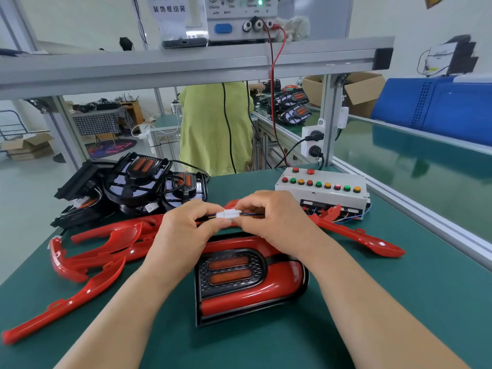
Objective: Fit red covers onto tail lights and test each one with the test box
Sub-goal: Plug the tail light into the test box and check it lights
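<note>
Ctr frame: L hand (183, 230) & R hand (269, 217) each pinched white plug (228, 214) halves above covered light (250, 275). Risk: skewed mating could bend pins, giving a false fail.

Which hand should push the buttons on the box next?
Probably the right hand: the test box sits on its side. The left hand, farther away, can hold the white plug.
</note>
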`<state>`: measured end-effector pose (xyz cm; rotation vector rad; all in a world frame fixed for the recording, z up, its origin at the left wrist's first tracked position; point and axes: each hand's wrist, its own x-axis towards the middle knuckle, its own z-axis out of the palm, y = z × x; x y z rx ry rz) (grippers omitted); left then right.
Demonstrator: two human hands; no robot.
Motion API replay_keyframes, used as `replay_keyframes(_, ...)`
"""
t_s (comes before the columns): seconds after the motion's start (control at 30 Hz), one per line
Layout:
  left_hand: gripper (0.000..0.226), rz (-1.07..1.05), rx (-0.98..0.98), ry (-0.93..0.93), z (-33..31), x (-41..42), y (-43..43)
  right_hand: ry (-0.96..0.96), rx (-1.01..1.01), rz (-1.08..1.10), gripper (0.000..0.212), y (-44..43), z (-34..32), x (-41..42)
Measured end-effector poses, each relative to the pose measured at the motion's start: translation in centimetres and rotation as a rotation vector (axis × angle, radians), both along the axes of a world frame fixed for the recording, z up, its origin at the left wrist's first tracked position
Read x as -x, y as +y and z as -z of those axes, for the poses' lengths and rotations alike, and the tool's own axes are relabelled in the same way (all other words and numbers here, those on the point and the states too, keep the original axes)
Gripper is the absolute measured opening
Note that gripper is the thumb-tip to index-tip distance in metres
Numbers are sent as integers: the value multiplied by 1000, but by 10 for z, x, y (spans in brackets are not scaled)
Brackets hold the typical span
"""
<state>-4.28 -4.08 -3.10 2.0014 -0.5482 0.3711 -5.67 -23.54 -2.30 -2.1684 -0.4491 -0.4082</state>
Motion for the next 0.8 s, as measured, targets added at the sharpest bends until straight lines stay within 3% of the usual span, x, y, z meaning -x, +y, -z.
replay_keyframes(0.8,10,63,-47,48,-6,0,2,106,-76,-92,17,-9,-4,3)
